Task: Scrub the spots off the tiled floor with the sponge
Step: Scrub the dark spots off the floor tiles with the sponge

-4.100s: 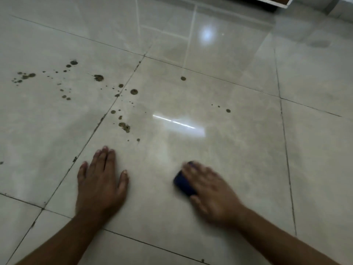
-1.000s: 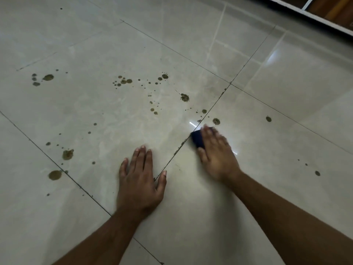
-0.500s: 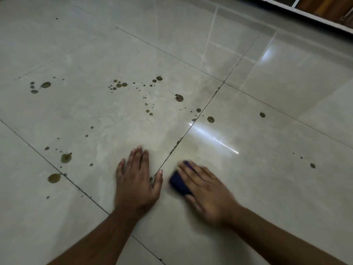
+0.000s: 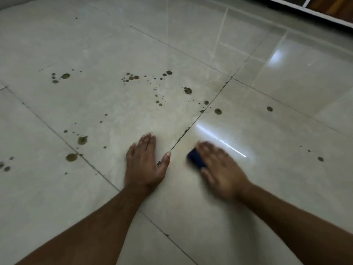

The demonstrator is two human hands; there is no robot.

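My right hand (image 4: 221,169) presses a dark blue sponge (image 4: 195,159) onto the glossy beige tiled floor (image 4: 267,188), just right of a grout line; the hand is motion-blurred. Flat on the neighbouring tile lies my left hand (image 4: 146,163), fingers together, thumb tip at the grout line (image 4: 193,123). Brown spots are scattered beyond the hands: a splat (image 4: 187,90), a cluster (image 4: 131,77), one spot (image 4: 218,111) on the right tile, and larger blots (image 4: 71,157) to the left.
A white-edged piece of furniture (image 4: 305,6) with wood behind it stands at the far right corner. More small spots (image 4: 320,159) lie far right and at the left edge (image 4: 5,167). Bright light glare streaks the tile near the sponge.
One second ago the sponge was far up by the grout line near the spots; it came back toward me and has since shifted slightly forward and right. My left hand has stayed planted.
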